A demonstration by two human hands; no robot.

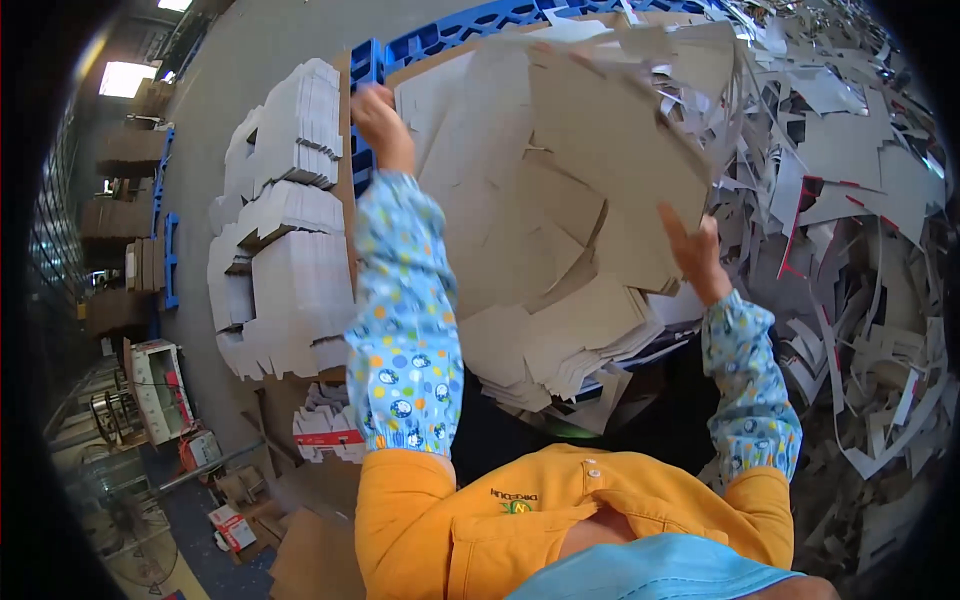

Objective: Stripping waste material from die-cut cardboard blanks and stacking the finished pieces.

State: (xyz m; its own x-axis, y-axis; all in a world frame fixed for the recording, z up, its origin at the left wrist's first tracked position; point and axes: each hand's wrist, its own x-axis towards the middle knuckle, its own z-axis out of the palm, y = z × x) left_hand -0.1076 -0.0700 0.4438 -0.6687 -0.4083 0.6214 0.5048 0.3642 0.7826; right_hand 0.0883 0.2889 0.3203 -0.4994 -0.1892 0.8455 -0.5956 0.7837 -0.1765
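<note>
Blue cloth (655,577) nearest | left hand (380,118) far left, blurred: cannot tell grip | right hand (696,255) at grey sheet (612,130), fingers parted, hold unclear | stacks (302,265) left (neat) likely done, loose sheets (475,200) beneath likely remaining

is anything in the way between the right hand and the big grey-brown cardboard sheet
Nothing visible; the right hand overlaps the cardboard sheet in this view, though whether they touch is unclear. The white offcuts lie to the right.

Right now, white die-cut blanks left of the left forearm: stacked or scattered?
Stacked. The white die-cut blanks lie in piles, layered edges closely aligned.
</note>
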